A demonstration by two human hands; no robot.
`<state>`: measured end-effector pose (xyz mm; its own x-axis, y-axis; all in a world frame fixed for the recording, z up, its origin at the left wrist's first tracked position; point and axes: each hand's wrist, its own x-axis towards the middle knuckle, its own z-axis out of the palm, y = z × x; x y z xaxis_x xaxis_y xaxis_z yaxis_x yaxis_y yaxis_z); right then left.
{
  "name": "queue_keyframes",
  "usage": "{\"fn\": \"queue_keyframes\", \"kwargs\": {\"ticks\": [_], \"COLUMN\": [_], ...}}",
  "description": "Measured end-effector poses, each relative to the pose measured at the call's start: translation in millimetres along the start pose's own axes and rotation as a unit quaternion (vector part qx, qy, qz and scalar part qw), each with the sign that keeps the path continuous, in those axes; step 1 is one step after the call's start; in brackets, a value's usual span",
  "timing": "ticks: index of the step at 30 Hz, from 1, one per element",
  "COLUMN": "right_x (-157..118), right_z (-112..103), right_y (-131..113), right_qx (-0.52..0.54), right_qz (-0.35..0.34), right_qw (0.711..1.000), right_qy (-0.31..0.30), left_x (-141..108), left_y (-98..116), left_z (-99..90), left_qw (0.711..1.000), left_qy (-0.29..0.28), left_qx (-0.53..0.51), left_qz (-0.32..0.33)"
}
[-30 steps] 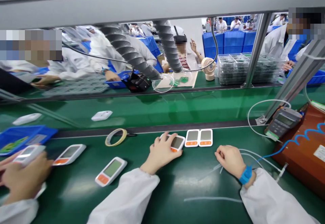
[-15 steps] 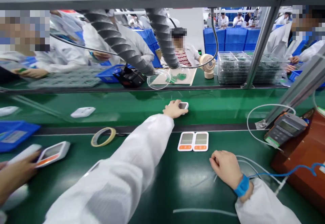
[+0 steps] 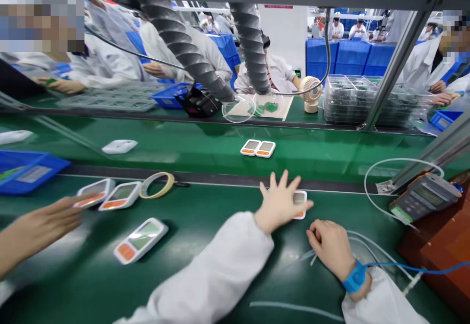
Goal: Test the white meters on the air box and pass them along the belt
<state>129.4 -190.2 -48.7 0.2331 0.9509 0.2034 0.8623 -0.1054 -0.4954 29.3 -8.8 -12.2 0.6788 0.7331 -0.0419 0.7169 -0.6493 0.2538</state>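
My left hand (image 3: 278,205) is spread open, fingers apart, over the devices at the bench's back edge. One white device (image 3: 301,197) with a grey screen and orange button area shows beside my thumb; anything else under the palm is hidden. My right hand (image 3: 330,245) rests on the bench with its fingers curled, and nothing shows in it. A blue wrist strap (image 3: 355,276) with a cord is on that wrist. Two matching devices (image 3: 265,149) lie side by side on the green belt (image 3: 205,150) beyond my left hand.
At left, a co-worker's hand (image 3: 55,221) reaches toward two similar devices (image 3: 123,196). A third device (image 3: 141,241) lies nearer. A tape roll (image 3: 171,183), blue tray (image 3: 40,170), grey meter (image 3: 426,192) and clear tube (image 3: 293,306) are around. A metal post (image 3: 400,64) rises at right.
My left hand has drawn back from the belt, leaving two devices there, and now spreads over the bench pair. The co-worker's devices now lie on the bench. My right hand stays put.
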Motion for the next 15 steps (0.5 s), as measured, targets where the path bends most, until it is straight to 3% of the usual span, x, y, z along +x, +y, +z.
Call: {"fn": "queue_keyframes", "kwargs": {"ticks": [2,5,9,12,15], "right_x": [-0.4,-1.2,-1.9,-2.3,-2.2], "right_z": [0.6,1.6,1.9,2.3,3.3], "right_y": [0.8,2.5,4.0,4.8,5.9], "right_qx": [-0.001,0.002,0.01,0.011,0.009], "right_qz": [-0.005,-0.008,-0.006,-0.011,-0.016], "right_qw": [1.0,1.0,1.0,1.0,1.0], "right_qy": [0.004,0.005,0.002,0.002,0.008], "left_x": [-33.8,-53.3,-50.9,-43.1,-16.0], "left_y": [10.8,9.9,-0.2,-2.1,-4.0], "left_z": [15.9,23.5,12.7,6.2,1.5], "left_qw": [0.999,0.998,0.998,0.999,0.999], "left_qy": [0.032,0.065,0.047,0.028,0.042], "left_qx": [0.016,0.023,0.022,0.022,0.017], "left_qz": [0.014,-0.005,-0.037,-0.002,0.026]}}
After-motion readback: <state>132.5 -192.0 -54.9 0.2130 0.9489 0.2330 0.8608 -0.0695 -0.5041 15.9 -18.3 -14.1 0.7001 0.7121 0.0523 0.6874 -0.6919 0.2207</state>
